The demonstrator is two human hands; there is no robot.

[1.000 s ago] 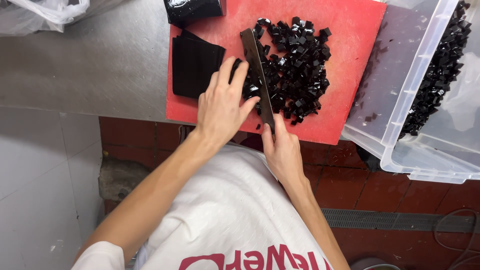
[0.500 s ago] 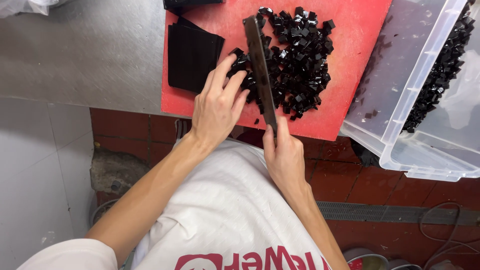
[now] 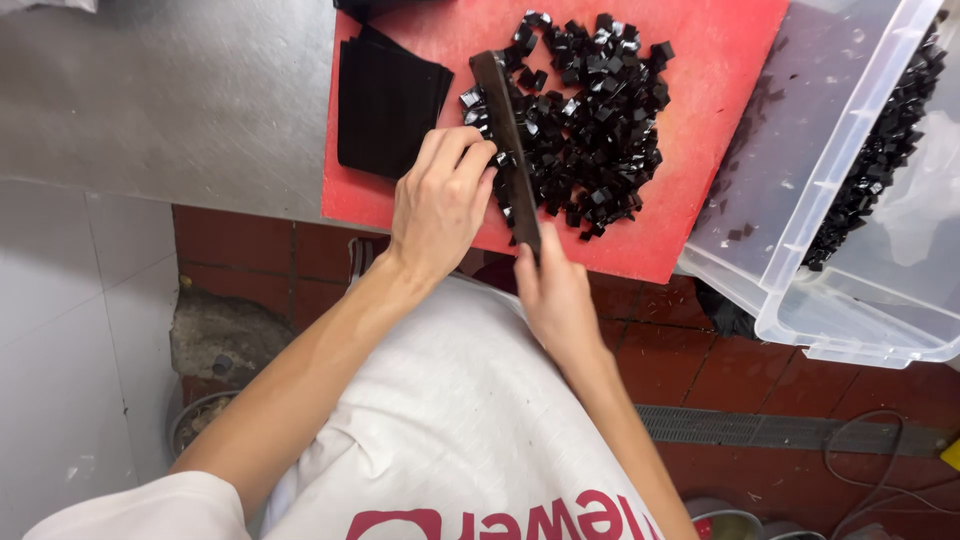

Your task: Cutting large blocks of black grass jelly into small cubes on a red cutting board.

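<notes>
- Right hand [image 3: 556, 290]: fingers closed around the handle of the knife [image 3: 506, 140], blade on the red cutting board [image 3: 700, 130].
- Left hand [image 3: 438, 200]: fingers curled, narrow, touching black jelly cubes [image 3: 590, 110] beside the blade.

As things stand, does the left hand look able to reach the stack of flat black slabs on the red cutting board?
Probably yes. The left hand rests just right of the stack of flat black slabs on the red cutting board, with nothing between them; the cleaver lies on its far side.
</notes>
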